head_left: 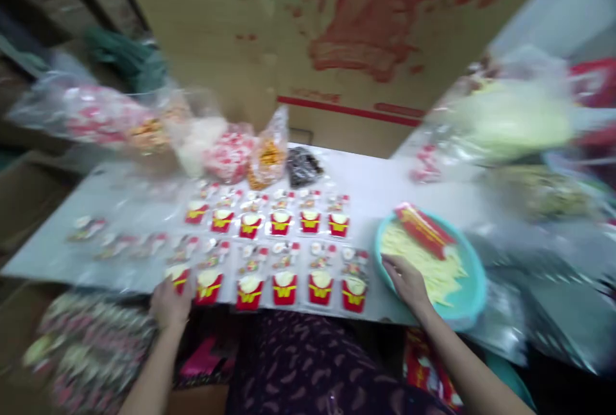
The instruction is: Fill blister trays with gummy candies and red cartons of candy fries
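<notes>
My left hand (171, 303) is at the table's front edge, its fingers closed on a small red toy french-fries box (179, 279) with a pale top, which they partly cover. My right hand (409, 283) reaches over the near left rim of a turquoise basin (476, 303). Its fingertips are blurred against the pale yellow sticks (418, 261) inside, so whether they pinch any is unclear. A red packet (426, 230) lies across the sticks. Between the hands, two rows of clear packs hold similar red boxes (283, 288) with small coloured pieces above them.
Along the back stand clear bags of red-and-white pieces (230, 152), orange pieces (269, 155) and dark pieces (304, 167). Behind rises a large cardboard box (346, 101). At right is a bag of pale yellow pieces (514, 117). Filled packs (96, 344) are piled below left.
</notes>
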{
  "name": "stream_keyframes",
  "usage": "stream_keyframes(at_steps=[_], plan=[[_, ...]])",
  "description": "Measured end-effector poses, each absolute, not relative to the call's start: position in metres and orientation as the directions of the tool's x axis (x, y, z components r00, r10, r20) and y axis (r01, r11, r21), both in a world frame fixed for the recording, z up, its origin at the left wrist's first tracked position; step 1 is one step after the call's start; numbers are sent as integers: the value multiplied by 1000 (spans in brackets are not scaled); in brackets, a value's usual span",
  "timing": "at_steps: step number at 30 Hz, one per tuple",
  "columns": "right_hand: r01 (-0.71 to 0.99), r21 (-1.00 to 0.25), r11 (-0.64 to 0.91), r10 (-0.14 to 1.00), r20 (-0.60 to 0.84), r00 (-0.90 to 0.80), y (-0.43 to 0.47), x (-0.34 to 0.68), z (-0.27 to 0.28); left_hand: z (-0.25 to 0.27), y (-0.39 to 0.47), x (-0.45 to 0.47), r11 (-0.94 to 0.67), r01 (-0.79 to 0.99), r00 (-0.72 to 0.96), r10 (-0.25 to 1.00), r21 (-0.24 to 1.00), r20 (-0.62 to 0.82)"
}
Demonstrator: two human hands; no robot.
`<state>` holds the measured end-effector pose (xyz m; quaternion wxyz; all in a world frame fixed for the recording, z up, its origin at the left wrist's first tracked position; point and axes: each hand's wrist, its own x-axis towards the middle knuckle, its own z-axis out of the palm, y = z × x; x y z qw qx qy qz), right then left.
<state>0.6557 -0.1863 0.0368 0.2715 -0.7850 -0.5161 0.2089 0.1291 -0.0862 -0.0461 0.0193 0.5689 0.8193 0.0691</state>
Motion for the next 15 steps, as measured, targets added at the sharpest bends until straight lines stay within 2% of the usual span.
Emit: stream_keyframes(at_steps=[2, 3, 4, 6, 8, 11, 13, 15], plan=[[581, -620, -528, 741, -1, 672, -202, 714, 27, -47, -87, 179, 274, 942, -297, 950, 193, 99], [510, -620, -596, 645, 10, 764, -208, 741, 21, -45, -89, 213, 197, 947, -228, 969, 254, 98], [454, -625, -635, 573, 13, 819, -212, 765, 15, -41, -93, 251, 105, 942, -139, 987, 318, 86], [400, -630, -666, 507, 11, 862, -216, 803, 3, -28, -102, 335, -84, 895, 55, 995, 439, 78], [373, -620, -690, 497, -32, 867, -214, 827, -8, -14, -113, 418, -277, 813, 280, 957, 513, 72], [322, -637, -700, 541, -178, 822, -209, 844, -16, 6, -123, 515, -530, 657, 577, 811, 536, 95], [298, -678, -672, 573, -222, 789, -207, 848, -17, 17, -123, 557, -638, 581, 708, 703, 505, 75], [325, -715, -619, 627, -199, 753, -205, 846, -14, 25, -119, 589, -693, 546, 766, 641, 471, 56]])
